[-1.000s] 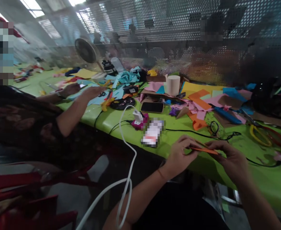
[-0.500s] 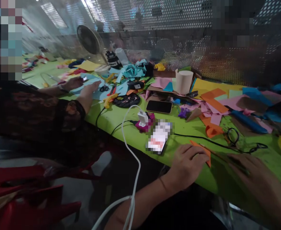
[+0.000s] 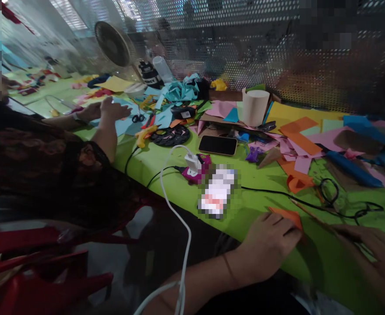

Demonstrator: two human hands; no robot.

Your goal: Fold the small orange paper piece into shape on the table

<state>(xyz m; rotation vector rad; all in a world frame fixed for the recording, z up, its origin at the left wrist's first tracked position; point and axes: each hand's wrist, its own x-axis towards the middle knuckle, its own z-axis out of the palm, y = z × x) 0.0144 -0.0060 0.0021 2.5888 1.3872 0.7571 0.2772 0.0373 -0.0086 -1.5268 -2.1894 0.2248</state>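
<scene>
My left hand [image 3: 268, 243] lies flat on a folded orange paper piece [image 3: 287, 215] near the front edge of the green table [image 3: 261, 197], fingers stretched out and pressing it down. My right hand [image 3: 374, 256] rests on the table at the lower right, blurred, with its fingers around a thin pencil-like stick [image 3: 313, 214] that points up-left toward the orange piece.
A person on the left has both hands [image 3: 108, 108] on light blue paper. Also on the table: a phone [image 3: 217, 145], a white charger with cable [image 3: 192, 162], a black wire [image 3: 310, 199], a paper cup [image 3: 254, 107], a fan [image 3: 113, 43], scattered coloured paper [image 3: 297, 135].
The orange piece went from held up between both hands to lying on the table under my left hand. The view shifted left and down; the other person's hands moved closer together.
</scene>
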